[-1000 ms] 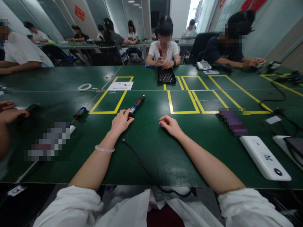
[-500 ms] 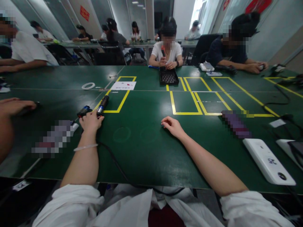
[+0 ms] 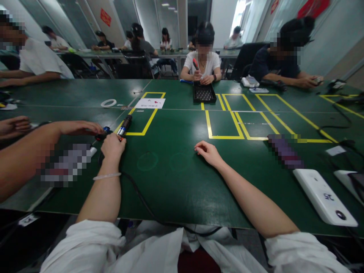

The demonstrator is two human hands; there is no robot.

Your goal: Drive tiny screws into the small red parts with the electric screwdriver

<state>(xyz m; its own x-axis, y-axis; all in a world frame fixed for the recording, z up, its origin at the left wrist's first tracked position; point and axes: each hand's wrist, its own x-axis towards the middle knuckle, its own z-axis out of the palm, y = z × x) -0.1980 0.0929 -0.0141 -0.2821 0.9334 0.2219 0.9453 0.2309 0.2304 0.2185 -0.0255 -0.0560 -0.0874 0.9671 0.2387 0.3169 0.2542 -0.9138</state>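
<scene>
My left hand (image 3: 112,147) is closed at the near end of a black and silver cylindrical tool (image 3: 124,126), which lies at the lower left of a yellow taped frame (image 3: 148,123). A pale bracelet (image 3: 107,176) circles that wrist. Just left of the tool is a second dark device (image 3: 104,132), touched by another person's hand (image 3: 82,127). My right hand (image 3: 208,152) rests on the green table (image 3: 182,197) with its fingers loosely curled together and nothing visible in them.
A white power bank (image 3: 324,197) and a blurred-out phone (image 3: 286,151) lie at the right. A black cable (image 3: 139,193) runs near my left forearm. Across the table a person works over a black tray (image 3: 204,93). A white sheet (image 3: 150,103) and a white ring (image 3: 108,103) lie farther back.
The other person's arm has reached in from the left to the second device. My left hand has closed at the tool's near end. My right hand is nearly unmoved.
</scene>
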